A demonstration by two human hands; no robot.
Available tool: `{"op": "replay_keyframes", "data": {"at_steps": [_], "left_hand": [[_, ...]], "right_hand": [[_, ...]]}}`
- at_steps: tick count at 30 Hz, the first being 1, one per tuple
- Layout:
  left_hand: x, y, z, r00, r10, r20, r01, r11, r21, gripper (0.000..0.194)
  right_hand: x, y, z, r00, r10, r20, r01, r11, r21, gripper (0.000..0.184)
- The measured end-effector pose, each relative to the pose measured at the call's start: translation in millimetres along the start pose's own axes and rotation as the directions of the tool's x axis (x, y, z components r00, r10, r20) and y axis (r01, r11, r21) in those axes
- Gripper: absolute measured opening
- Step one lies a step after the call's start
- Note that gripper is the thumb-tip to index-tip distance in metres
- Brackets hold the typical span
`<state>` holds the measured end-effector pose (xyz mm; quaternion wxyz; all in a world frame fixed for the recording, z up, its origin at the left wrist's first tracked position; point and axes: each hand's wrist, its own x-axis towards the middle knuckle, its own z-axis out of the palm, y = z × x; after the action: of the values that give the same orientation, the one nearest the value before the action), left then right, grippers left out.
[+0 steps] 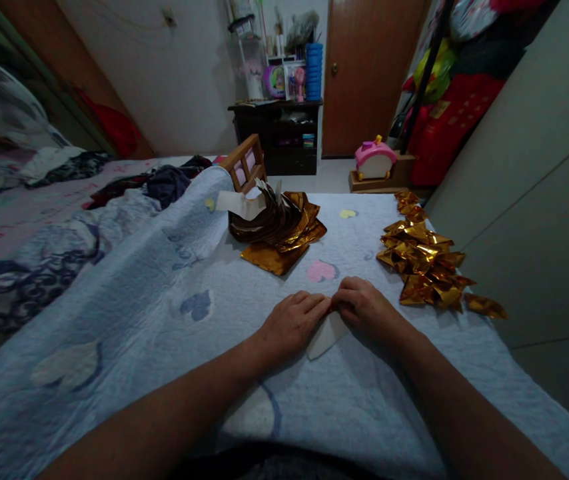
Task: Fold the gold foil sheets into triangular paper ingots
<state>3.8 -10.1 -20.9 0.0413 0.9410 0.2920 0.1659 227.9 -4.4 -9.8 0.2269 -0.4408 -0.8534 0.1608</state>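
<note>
A sheet of joss paper (325,339), its pale side up, lies on the light blue quilt in front of me. My left hand (295,321) presses on its upper left edge with the fingers together. From the other side my right hand (359,305) pinches the same sheet near its upper edge, fingers curled. The fingertips of both hands nearly meet at the top, where they hide the fold. Beyond my hands sits a fanned stack of gold foil paper (284,220). A heap of folded gold foil pieces (422,257) is to the right.
The quilt (224,373) has heart patterns and covers the surface under my hands. One folded piece (485,306) rests at the right edge, beside a pale panel (529,267). A wooden rail (244,163) stands behind the stack. Rumpled bedding (74,247) lies at left.
</note>
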Motion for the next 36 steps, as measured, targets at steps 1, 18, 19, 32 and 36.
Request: {"op": "replay_keyframes", "data": {"at_steps": [1, 18, 19, 32, 36], "left_hand": [[0, 0, 0.5, 1.000, 0.005, 0.000, -0.005, 1.000, 0.007, 0.037], [0, 0, -2.7, 0.998, 0.017, 0.060, -0.019, 0.999, 0.033, 0.042], [0, 0, -2.6, 0.998, 0.021, 0.060, -0.022, 0.999, 0.027, 0.042], [2, 3, -6.8, 0.998, 0.045, 0.050, -0.051, 0.993, 0.111, 0.037], [3, 5, -8.9, 0.997, 0.056, 0.058, -0.063, 0.990, 0.126, 0.039]], "right_hand": [[0, 0, 0, 1.000, -0.003, -0.002, 0.003, 1.000, -0.001, 0.023], [-3, -2, -7, 0.998, 0.033, 0.054, -0.034, 0.999, 0.030, 0.033], [-3, -2, -7, 0.998, 0.034, 0.056, -0.036, 0.999, 0.030, 0.033], [-1, -10, -6, 0.988, 0.144, 0.048, -0.146, 0.988, 0.052, 0.024], [2, -11, 2, 0.969, 0.245, -0.012, -0.245, 0.969, 0.034, 0.019]]}}
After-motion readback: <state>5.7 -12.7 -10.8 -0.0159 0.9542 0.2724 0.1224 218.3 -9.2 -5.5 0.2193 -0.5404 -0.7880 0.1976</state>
